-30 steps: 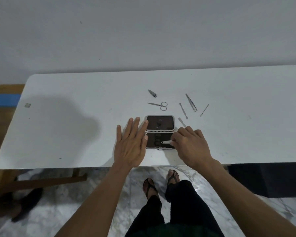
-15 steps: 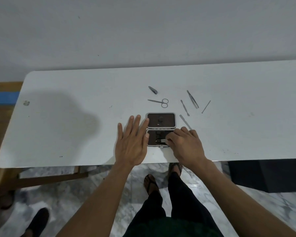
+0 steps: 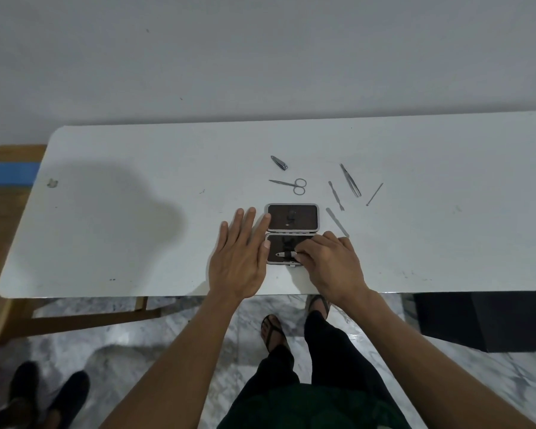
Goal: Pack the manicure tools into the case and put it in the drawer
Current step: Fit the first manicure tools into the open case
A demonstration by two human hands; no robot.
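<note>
The manicure case (image 3: 292, 217) lies open near the front of the white table (image 3: 136, 212), dark lining up. My right hand (image 3: 330, 263) covers the near half's right side and pinches a small metal nail clipper (image 3: 283, 254) that lies under the case's elastic strap. My left hand (image 3: 240, 258) rests flat on the table against the case's left edge, fingers spread. Loose behind the case are another nail clipper (image 3: 279, 162), small scissors (image 3: 291, 184), a cuticle pusher (image 3: 335, 196), tweezers (image 3: 350, 180), a thin pick (image 3: 374, 194) and a nail file (image 3: 337, 222).
A wall stands right behind the table. Below the front edge I see marble floor, my own legs and sandalled feet (image 3: 273, 331), and another person's dark shoes (image 3: 44, 394) at lower left. A dark cabinet (image 3: 477, 320) sits under the table's right end.
My right hand has pushed the small clipper leftward into the near half of the case, under the strap. My left hand has stayed beside the case.
</note>
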